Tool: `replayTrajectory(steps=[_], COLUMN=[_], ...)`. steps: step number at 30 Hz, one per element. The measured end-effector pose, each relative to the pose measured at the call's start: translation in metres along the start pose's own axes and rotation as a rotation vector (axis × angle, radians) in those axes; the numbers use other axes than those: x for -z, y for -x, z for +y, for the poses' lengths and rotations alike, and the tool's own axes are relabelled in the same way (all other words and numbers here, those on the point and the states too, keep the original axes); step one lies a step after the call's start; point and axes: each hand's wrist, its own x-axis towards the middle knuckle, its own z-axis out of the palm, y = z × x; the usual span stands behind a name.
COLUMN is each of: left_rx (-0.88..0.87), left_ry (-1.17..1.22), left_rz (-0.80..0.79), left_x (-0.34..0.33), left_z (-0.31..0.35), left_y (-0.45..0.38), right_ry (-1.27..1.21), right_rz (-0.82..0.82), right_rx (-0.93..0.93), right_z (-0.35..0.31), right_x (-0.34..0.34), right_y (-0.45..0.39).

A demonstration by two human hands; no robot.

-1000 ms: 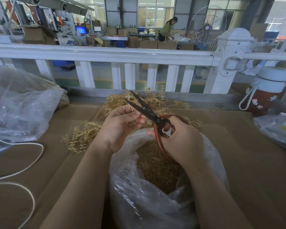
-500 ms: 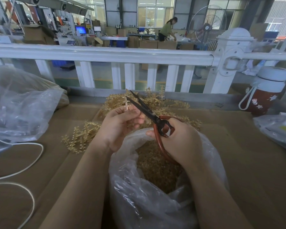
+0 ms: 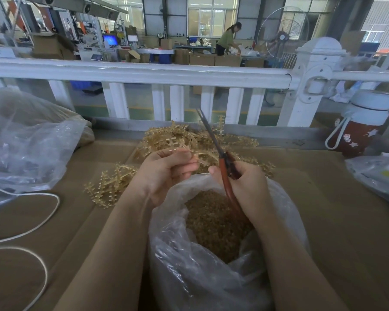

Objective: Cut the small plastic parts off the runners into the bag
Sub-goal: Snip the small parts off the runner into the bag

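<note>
L hand (image 3: 166,171) pinches 1 runner (image 3: 200,159); R hand (image 3: 245,187) grips 1 scissors (image 3: 213,142), blades seemingly closed; 1 bag (image 3: 211,277) below.

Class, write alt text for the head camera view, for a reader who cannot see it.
Over an open clear plastic bag of small tan parts, the left hand pinches a tan runner while the right hand holds red-handled scissors, blades nearly closed, pointing up. More runners are heaped behind.
</note>
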Motion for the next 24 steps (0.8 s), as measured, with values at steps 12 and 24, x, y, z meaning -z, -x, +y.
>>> replayTrajectory(steps=[12,24], left_rx=[-0.06,-0.156], left_ry=[-0.088,0.046], left_rz=[-0.083,-0.042], left_x=[-0.008,-0.011], left_z=[-0.005,-0.004], left_y=[-0.001,0.0], right_ry=[-0.425,-0.504], right_rz=[-0.015,0.001], right_rx=[-0.143,-0.122], right_z=[-0.015,-0.01], right_x=[0.008,0.006], right_y=[0.001,-0.001])
